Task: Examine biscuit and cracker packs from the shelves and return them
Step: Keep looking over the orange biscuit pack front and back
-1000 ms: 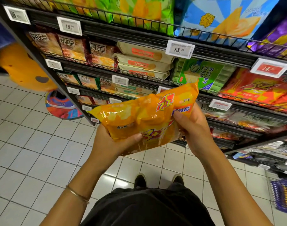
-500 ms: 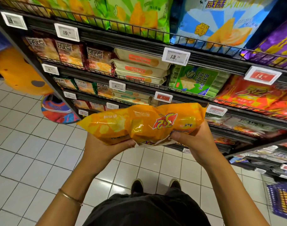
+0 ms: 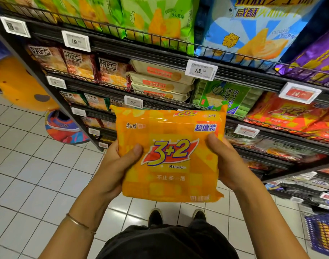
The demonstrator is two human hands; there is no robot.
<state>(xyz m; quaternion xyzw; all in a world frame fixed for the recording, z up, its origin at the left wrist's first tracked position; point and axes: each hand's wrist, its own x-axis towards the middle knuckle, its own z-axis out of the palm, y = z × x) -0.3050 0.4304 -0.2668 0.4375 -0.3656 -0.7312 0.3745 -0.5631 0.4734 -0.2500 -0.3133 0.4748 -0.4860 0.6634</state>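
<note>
An orange "3+2" cracker pack (image 3: 171, 156) is held upright in front of me, its printed front facing the camera. My left hand (image 3: 115, 165) grips its left edge, thumb pressed on the front. My right hand (image 3: 227, 161) grips the right edge, thumb on the front too; the fingers of both hands are hidden behind the pack. The pack hangs in front of the black wire shelves (image 3: 160, 53), below the green soda cracker pack (image 3: 221, 96).
The shelves rise ahead and to the right, stocked with red 3+2 packs (image 3: 290, 113), beige biscuit packs (image 3: 160, 81) and big bags on top. White tiled floor (image 3: 29, 174) lies left. A blue basket (image 3: 322, 234) stands at the lower right.
The pack has been turned from lying sideways and flat to upright, front toward me. Both hands shifted their grip to its side edges and moved it closer.
</note>
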